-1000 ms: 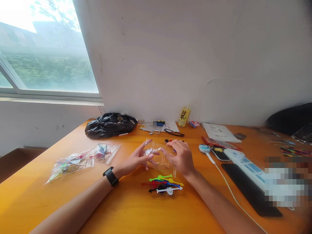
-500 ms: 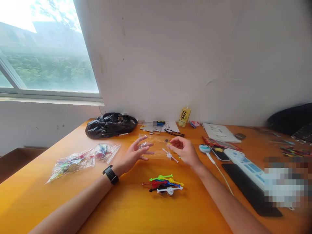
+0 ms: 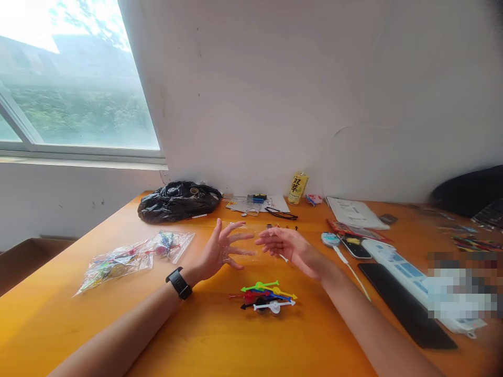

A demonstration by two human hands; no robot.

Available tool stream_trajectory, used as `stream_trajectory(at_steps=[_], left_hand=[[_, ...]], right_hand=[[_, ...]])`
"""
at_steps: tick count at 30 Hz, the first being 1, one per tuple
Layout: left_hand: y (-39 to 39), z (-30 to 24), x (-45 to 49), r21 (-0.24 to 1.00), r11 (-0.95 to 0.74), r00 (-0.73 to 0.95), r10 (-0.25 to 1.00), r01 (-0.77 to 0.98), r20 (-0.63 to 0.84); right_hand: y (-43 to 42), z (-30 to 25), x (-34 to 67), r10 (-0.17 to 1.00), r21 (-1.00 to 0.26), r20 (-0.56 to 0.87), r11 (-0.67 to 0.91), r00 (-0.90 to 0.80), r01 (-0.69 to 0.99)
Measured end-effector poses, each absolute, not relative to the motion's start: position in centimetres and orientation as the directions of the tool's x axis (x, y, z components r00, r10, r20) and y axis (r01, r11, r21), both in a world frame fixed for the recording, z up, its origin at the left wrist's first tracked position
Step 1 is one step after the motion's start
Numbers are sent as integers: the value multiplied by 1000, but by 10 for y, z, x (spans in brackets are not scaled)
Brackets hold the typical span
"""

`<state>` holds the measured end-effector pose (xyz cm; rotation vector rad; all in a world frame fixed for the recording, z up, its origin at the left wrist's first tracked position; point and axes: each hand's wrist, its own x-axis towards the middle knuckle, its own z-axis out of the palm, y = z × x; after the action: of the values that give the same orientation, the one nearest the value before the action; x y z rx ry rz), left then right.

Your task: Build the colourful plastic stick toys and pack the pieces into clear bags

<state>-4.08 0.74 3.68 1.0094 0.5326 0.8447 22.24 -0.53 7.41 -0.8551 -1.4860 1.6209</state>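
My left hand, with a black watch on its wrist, has its fingers spread wide against a thin clear plastic bag. Facing it, my right hand has its fingers stretched out and slightly curved at the bag's right side, with nothing visible in it. Nearer to me lies a pile of plastic arrow spinners in green, yellow, red, blue, black and white. Beyond my right hand, the tip of a white piece shows; the rest is hidden.
Filled clear bags of coloured spinners lie at left. A black plastic bag, glasses and a yellow can stand along the back. At right are a power strip, a phone and a black flat pad.
My left fingers have spread wider. My right hand has opened from a pinch and shifted slightly left. The clear bag looks more bunched toward my left hand; the spinner pile has not moved.
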Motion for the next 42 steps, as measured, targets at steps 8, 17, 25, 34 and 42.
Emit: stream_trajectory(at_steps=[8, 17, 25, 34, 42], left_hand=[[4, 33, -38, 853, 382, 714, 700, -356, -16], [-4, 36, -30, 836, 413, 715, 698, -361, -37], [-2, 36, -33, 825, 431, 725, 688, -367, -37], [-3, 36, -33, 806, 456, 748, 663, -376, -26], [-1, 40, -37, 876, 365, 760, 650, -314, 1]], right_hand=[[-19, 86, 222, 634, -984, 63, -90, -771, -154], [-28, 75, 192, 572, -932, 74, -252, -817, -261], [-31, 74, 190, 562, -930, 49, -275, -825, -243], [-32, 70, 187, 537, -910, 94, -294, -838, -291], [-32, 75, 195, 547, -955, 92, -189, -832, -230]])
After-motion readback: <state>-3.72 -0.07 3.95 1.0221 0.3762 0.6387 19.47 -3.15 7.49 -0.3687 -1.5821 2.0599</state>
